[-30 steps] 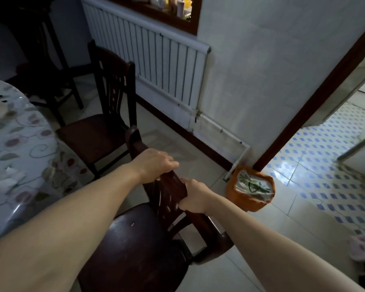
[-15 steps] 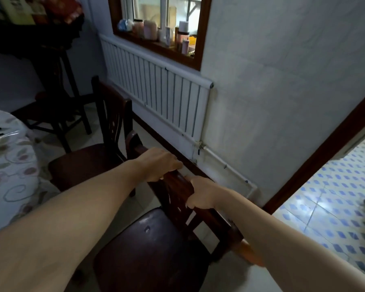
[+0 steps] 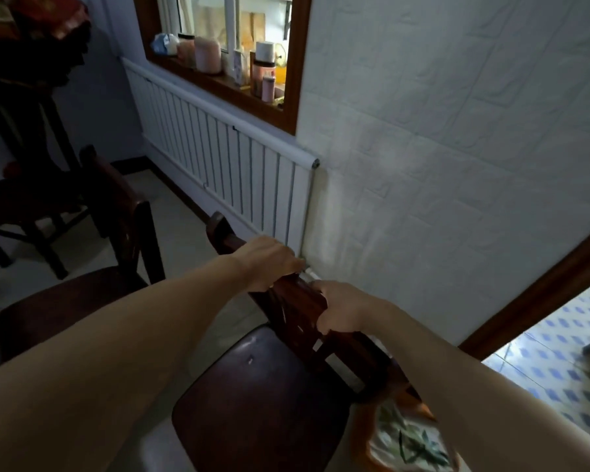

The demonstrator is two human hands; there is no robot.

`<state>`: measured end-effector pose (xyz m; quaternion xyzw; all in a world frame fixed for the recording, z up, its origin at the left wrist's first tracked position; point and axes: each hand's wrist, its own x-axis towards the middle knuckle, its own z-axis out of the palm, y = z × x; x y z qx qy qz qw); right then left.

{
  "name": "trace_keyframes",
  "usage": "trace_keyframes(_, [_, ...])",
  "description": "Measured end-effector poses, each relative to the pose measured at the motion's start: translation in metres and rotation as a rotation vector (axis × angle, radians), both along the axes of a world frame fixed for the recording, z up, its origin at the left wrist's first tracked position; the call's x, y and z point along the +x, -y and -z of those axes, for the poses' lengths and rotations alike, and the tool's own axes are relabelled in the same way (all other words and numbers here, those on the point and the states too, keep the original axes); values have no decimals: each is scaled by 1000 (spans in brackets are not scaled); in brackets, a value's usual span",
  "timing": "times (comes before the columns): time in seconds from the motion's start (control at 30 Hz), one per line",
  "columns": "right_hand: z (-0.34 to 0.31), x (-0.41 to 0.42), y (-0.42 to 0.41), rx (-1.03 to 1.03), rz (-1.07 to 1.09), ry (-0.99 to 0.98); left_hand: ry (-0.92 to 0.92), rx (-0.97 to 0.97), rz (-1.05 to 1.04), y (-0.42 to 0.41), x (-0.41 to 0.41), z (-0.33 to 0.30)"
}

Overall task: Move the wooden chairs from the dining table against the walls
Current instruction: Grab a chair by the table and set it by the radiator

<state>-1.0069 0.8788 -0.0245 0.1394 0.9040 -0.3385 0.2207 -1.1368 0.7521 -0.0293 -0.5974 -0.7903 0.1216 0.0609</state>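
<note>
Against the far left corner stands a dark wooden stool [image 3: 24, 199], with a second dark wooden chair [image 3: 82, 294] nearer. Centre, the left hand [image 3: 269, 262] curls closed over the top rail of the dark brown wooden chair [image 3: 259, 403], close to the white ribbed radiator [image 3: 225, 161]. Just beside it, the right hand [image 3: 341, 310] grips the same rail. An orange lined bin [image 3: 409, 441] sits lower right.
</note>
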Motion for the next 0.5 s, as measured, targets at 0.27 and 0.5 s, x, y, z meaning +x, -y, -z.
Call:
trace_keyframes(0.27, [8, -66, -67, -44, 153, 23, 2, -57, 128, -84, -86, 11])
trace_keyframes(0.5, [22, -99, -121, -53, 165, 76, -13, -115, 177, -148, -120, 24])
